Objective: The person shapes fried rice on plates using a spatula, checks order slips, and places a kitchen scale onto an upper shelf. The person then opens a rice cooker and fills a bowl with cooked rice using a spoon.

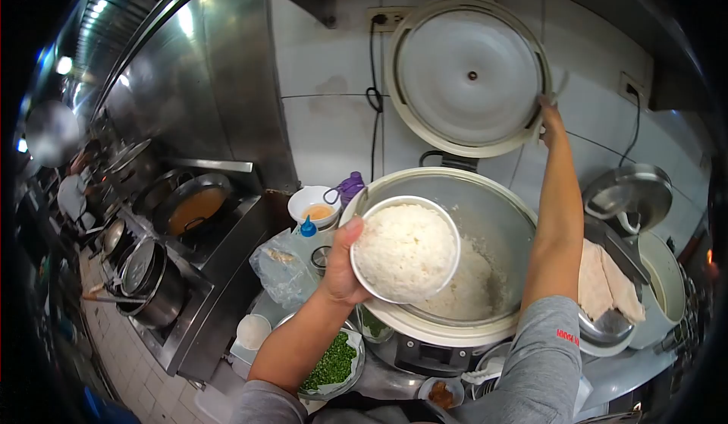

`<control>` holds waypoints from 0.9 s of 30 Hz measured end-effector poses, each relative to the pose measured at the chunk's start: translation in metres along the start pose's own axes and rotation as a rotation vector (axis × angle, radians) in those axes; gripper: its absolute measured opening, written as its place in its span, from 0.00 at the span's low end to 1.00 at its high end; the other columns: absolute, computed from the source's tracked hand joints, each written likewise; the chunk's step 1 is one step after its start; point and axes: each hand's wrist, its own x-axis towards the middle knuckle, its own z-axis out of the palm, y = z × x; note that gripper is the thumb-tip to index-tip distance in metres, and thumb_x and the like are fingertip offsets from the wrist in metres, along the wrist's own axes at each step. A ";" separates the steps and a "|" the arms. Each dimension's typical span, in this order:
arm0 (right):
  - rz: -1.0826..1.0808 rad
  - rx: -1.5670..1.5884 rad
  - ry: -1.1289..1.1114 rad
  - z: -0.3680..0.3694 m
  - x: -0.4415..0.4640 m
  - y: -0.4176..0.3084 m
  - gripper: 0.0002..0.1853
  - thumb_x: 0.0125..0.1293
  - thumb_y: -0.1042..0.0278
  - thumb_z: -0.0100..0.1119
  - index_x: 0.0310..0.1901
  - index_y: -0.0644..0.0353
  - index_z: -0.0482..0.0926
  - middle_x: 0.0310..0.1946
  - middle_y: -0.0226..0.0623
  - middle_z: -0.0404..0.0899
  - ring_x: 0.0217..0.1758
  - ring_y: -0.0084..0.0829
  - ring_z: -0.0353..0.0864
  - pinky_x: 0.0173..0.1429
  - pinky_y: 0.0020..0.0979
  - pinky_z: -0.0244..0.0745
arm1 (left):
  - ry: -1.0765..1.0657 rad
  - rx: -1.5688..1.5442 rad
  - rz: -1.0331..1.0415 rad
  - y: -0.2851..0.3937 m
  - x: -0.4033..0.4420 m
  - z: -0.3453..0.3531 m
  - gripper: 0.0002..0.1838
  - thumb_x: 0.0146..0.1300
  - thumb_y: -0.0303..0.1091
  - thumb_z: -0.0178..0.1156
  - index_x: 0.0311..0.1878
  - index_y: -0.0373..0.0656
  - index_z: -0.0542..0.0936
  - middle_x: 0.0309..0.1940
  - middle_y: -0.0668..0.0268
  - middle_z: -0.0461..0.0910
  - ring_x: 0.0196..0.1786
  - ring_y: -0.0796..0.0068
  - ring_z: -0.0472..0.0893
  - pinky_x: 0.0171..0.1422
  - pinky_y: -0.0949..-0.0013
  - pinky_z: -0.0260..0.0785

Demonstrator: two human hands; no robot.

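A white bowl heaped with rice (405,249) is held by its left rim in my left hand (345,268), thumb over the edge. It hangs above the left part of a large rice cooker (497,204), whose inner pot has more rice (474,284) at the bottom. The cooker's round lid (470,75) stands raised against the tiled wall. My right hand (551,119) is at the lid's right edge, and its fingers are partly hidden there.
Chopped greens (334,363) fill a bowl at the lower left, near a plastic bag (284,268). A cloth (607,284) lies right of the cooker. Pans with brown liquid (197,204) and stacked pots (155,291) stand left; a person (74,196) is farther off.
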 end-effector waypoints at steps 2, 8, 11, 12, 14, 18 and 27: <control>0.093 0.131 -0.020 0.000 0.009 0.011 0.45 0.57 0.31 0.51 0.70 0.48 0.52 0.71 0.41 0.49 0.72 0.51 0.47 0.63 0.60 0.50 | 0.010 -0.039 -0.010 -0.001 -0.003 -0.003 0.36 0.61 0.56 0.50 0.65 0.38 0.63 0.59 0.51 0.69 0.59 0.57 0.73 0.63 0.56 0.67; 0.012 0.031 -0.039 -0.043 0.056 0.027 0.52 0.48 0.22 0.52 0.68 0.51 0.59 0.69 0.38 0.57 0.69 0.43 0.54 0.61 0.47 0.54 | -0.107 -0.036 0.029 -0.001 0.002 -0.001 0.30 0.63 0.52 0.51 0.64 0.47 0.64 0.58 0.63 0.70 0.59 0.71 0.72 0.63 0.63 0.64; -0.180 -0.250 0.073 -0.041 0.022 -0.031 0.40 0.62 0.31 0.41 0.67 0.54 0.62 0.67 0.35 0.60 0.68 0.38 0.60 0.66 0.34 0.55 | -0.094 -0.016 0.053 0.001 0.004 0.004 0.29 0.63 0.51 0.51 0.63 0.45 0.64 0.55 0.61 0.71 0.58 0.71 0.72 0.63 0.64 0.65; -0.290 -0.280 0.075 -0.044 0.019 -0.049 0.38 0.63 0.34 0.41 0.66 0.56 0.62 0.67 0.35 0.60 0.68 0.37 0.60 0.67 0.34 0.55 | -0.091 0.026 0.090 0.001 0.004 0.005 0.30 0.63 0.52 0.51 0.63 0.45 0.64 0.55 0.62 0.71 0.58 0.71 0.72 0.63 0.65 0.64; -0.497 -0.326 0.035 -0.049 0.000 -0.083 0.35 0.65 0.40 0.40 0.66 0.59 0.62 0.67 0.37 0.61 0.68 0.37 0.60 0.68 0.34 0.54 | -0.088 0.033 0.135 -0.001 0.004 0.003 0.31 0.62 0.53 0.53 0.63 0.44 0.65 0.55 0.63 0.72 0.57 0.72 0.72 0.63 0.65 0.64; -1.025 -0.476 -0.159 -0.059 -0.068 -0.137 0.28 0.70 0.53 0.38 0.65 0.65 0.62 0.66 0.41 0.62 0.69 0.36 0.59 0.70 0.33 0.52 | -0.039 -0.029 0.262 -0.004 -0.002 0.004 0.33 0.59 0.56 0.55 0.61 0.45 0.67 0.54 0.63 0.73 0.57 0.71 0.73 0.63 0.64 0.65; -1.046 -0.577 -0.319 -0.077 -0.304 -0.092 0.21 0.66 0.71 0.45 0.61 0.60 0.69 0.61 0.42 0.68 0.61 0.38 0.70 0.62 0.30 0.65 | 0.287 -0.152 0.244 -0.002 -0.106 -0.006 0.41 0.53 0.66 0.51 0.64 0.47 0.65 0.61 0.58 0.69 0.61 0.53 0.70 0.60 0.42 0.65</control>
